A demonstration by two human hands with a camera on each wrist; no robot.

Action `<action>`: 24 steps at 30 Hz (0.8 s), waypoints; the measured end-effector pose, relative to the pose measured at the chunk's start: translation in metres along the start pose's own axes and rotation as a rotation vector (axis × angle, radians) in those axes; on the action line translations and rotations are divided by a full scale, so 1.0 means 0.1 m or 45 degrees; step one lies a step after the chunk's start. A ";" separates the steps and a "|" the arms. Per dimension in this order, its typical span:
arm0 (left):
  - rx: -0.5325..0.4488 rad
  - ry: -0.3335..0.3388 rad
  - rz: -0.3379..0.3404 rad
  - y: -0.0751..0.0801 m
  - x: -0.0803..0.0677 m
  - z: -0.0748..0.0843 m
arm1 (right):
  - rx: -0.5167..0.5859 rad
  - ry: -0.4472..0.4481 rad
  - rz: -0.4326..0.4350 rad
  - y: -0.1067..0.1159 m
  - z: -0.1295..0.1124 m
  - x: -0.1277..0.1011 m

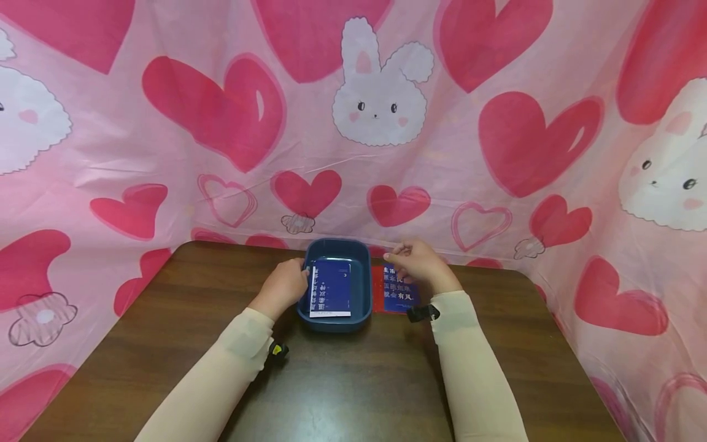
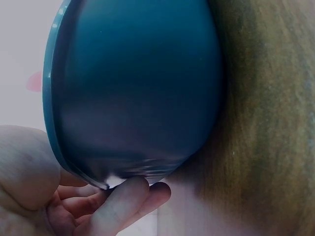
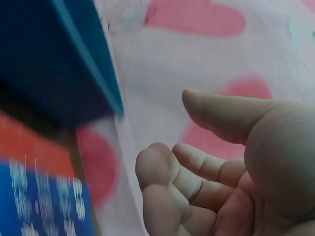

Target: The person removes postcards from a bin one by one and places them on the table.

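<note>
the dark blue tub (image 1: 334, 248) sat on the brown bench (image 1: 342, 380), close to the far edge and about midway along it. a blue booklet (image 1: 330, 288) with white writing lay inside the tub, tilted, its near end leaning on the near wall. a second booklet (image 1: 399, 296), blue with a red strip, lay flat on the bench just beside the tub, on the side toward the right edge.

the left hand (image 1: 283, 285) was at the tub's left wall. its fingers (image 2: 123, 204) curled under the rim there, so this grip was clamped on the tub. the right hand (image 1: 418, 261) hung over the far end of the second booklet. its fingers (image 3: 162, 182) were loosely curled with the thumb apart, and this grip held nothing.

some things could have gone wrong from there. the left hand held the tub by one side only, so a pull or a lift could have tipped it, and the tilted booklet could have slid out. the tub was near the far edge, so a push could have sent it against the pink heart cloth (image 1: 497, 141). the flat booklet was thin and hard to pinch, so fingers could have slipped off and shoved it away.
</note>
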State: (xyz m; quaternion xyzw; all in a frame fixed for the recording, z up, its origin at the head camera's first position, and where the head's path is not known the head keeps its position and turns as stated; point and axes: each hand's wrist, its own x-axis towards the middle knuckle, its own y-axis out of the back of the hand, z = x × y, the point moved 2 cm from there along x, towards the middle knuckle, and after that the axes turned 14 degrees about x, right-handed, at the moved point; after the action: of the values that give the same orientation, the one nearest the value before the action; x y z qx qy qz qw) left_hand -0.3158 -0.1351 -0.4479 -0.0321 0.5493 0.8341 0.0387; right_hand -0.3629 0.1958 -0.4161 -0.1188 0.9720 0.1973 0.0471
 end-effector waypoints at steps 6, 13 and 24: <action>-0.011 0.003 -0.011 0.00 -0.01 0.01 | 0.071 0.041 -0.063 -0.38 -0.28 0.02; -0.009 0.005 -0.007 0.01 0.00 0.00 | -0.060 -0.056 -0.157 -0.87 -0.51 0.17; -0.003 -0.022 -0.002 0.01 0.00 0.00 | -0.490 -0.084 -0.184 -1.26 -0.62 0.40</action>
State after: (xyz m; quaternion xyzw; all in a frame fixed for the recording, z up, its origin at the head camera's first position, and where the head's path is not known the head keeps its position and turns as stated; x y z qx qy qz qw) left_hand -0.3163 -0.1349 -0.4471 -0.0255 0.5480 0.8350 0.0440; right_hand -0.3728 0.0506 -0.4118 -0.1885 0.9032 0.3792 0.0694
